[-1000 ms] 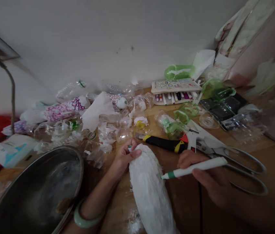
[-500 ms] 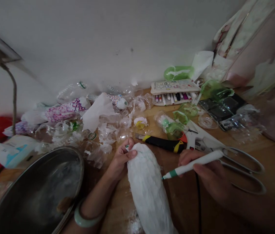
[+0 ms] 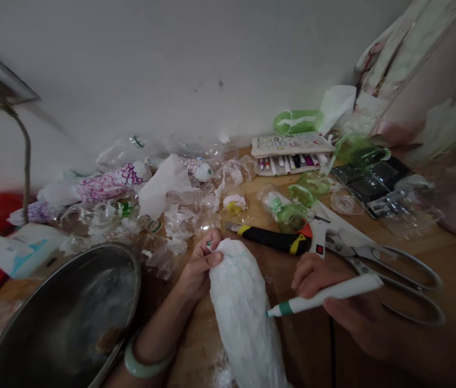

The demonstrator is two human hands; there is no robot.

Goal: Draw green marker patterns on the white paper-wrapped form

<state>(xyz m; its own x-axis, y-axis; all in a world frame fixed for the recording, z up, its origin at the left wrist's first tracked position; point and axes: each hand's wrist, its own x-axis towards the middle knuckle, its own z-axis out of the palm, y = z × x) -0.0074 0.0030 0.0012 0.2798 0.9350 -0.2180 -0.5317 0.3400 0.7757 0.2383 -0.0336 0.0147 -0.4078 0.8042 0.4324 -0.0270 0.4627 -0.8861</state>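
Observation:
A white, paper-covered bottle shape with a wrinkled surface lies lengthwise in front of me, its far end tilted away. My left hand is closed on that far end, thumb on top; a small green bit, perhaps a cap, shows between its fingers. Faint green marks run along the far end. My right hand holds a white marker with a green band, and its green tip touches the right edge of the white shape. The near end is cut off by the frame's bottom.
A utility knife and large scissors lie beyond my right hand. A metal basin stands at left. Cut plastic scraps, painted fish-like bottles and an open pencil case with markers line the wall.
The marker's tip has moved down and slightly left, onto the white shape's edge, and the marker lies flatter. My left hand keeps its hold.

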